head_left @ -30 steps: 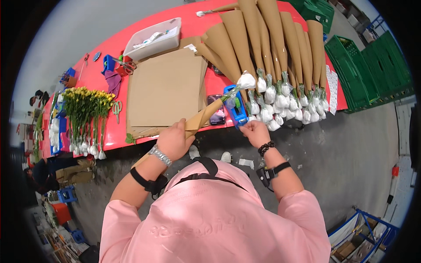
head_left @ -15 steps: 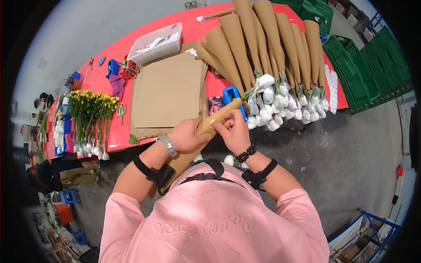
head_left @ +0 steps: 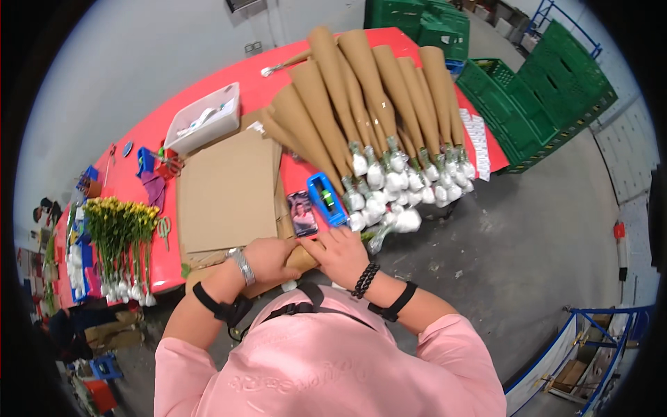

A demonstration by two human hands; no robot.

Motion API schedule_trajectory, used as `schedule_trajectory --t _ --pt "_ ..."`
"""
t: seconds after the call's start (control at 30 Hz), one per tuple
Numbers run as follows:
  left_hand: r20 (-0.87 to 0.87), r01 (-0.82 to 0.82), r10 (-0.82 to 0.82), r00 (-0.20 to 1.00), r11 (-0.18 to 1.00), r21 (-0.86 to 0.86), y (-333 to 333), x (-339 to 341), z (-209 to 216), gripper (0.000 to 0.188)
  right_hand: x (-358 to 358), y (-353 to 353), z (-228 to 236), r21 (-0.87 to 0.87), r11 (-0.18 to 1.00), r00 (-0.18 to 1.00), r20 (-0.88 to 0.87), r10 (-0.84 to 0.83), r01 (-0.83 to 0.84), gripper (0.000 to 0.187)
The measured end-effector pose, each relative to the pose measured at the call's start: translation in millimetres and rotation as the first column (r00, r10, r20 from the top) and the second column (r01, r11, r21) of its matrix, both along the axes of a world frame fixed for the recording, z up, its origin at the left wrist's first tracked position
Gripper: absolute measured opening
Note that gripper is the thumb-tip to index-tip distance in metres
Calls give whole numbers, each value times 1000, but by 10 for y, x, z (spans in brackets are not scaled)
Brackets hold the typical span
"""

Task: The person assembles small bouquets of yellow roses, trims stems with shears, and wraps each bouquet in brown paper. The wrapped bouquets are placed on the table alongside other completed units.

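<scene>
Held across my front is a flower bunch rolled in brown paper (head_left: 303, 260). Its green stems poke out at the right and end in a white wrapped bulge (head_left: 406, 221). Any blooms inside are hidden. My left hand (head_left: 269, 260), with a silver watch, is closed round the paper roll. Over the roll's stem end lies my right hand (head_left: 342, 257), its fingers bent across the paper. A blue tape dispenser (head_left: 326, 199) with a green roll stands just beyond the right hand, next to a phone (head_left: 303, 214).
Several paper-wrapped bunches (head_left: 361, 83) lie at the right of the red table (head_left: 208, 90). Brown paper sheets (head_left: 229, 191) are stacked left of the phone. Yellow flowers (head_left: 119, 229), green-handled scissors (head_left: 164, 231) and a white bin (head_left: 203, 121) are farther left. Green crates (head_left: 514, 111) stand right.
The wrapped bunch has come down and turned flatter, toward my body. My right hand has gone from pinching at the paper to lying over the roll. The view has shifted to the right.
</scene>
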State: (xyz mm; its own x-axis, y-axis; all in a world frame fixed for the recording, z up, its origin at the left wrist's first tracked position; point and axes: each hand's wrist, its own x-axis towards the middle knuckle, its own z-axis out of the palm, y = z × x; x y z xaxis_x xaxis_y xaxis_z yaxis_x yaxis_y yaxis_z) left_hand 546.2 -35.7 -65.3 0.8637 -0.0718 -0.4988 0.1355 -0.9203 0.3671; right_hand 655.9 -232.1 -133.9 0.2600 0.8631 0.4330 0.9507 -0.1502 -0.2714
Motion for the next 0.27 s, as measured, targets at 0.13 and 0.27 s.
schedule_trajectory --t 0.13,0.27 --pt "381 25 -133 915 961 275 -229 -53 152 63 132 -230 -263 -302 951 895 -403 -191 67 45" --pt "670 -71 -58 740 984 164 -202 -263 432 69 417 -674 -837 -209 958 745 -603 -284 197 43"
